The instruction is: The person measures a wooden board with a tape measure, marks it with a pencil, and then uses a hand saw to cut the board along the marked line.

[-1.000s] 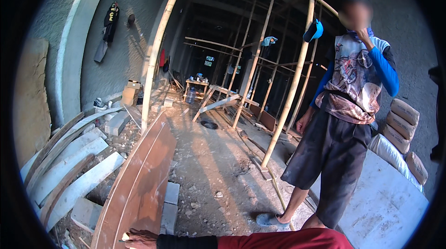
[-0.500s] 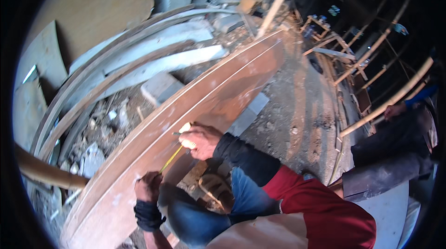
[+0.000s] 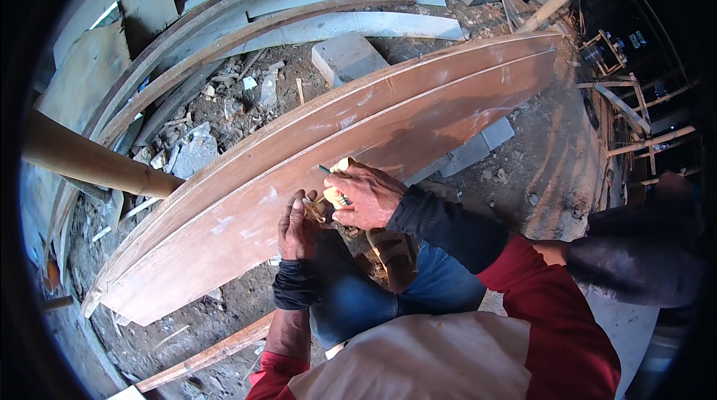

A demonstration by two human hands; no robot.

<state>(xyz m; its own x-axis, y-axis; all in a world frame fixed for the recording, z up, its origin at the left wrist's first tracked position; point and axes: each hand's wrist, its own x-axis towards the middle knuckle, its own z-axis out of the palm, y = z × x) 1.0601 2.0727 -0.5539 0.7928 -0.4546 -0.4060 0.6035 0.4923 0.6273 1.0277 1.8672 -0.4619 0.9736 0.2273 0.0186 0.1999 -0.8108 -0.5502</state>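
A long reddish-brown plywood panel (image 3: 216, 258) stretches diagonally before me, with a raised strip running lengthwise along it. My right hand (image 3: 370, 194) is closed around a yellow tape measure (image 3: 338, 197), over the panel's near edge. From the same fingers sticks out a thin dark-green marking stick (image 3: 323, 169), perhaps a pencil. Just left of it, my left hand (image 3: 297, 227) is raised with fingers upward and loosely apart, close to the tape measure. No drawn-out tape blade shows between the hands. Below them, partly hidden, lies a tan wooden piece (image 3: 392, 250) between my knees.
A thick bamboo pole (image 3: 97, 153) reaches the panel's left part. Curved timber strips (image 3: 261, 23) and a pale block (image 3: 347, 58) lie beyond it among rubble. Another person's dark-clothed leg (image 3: 627, 269) is at right. A plank (image 3: 209, 355) lies at lower left.
The yellow blade stretched between my hands is no longer visible. My left hand has come up beside the right and its fingers have loosened. The view has swung left.
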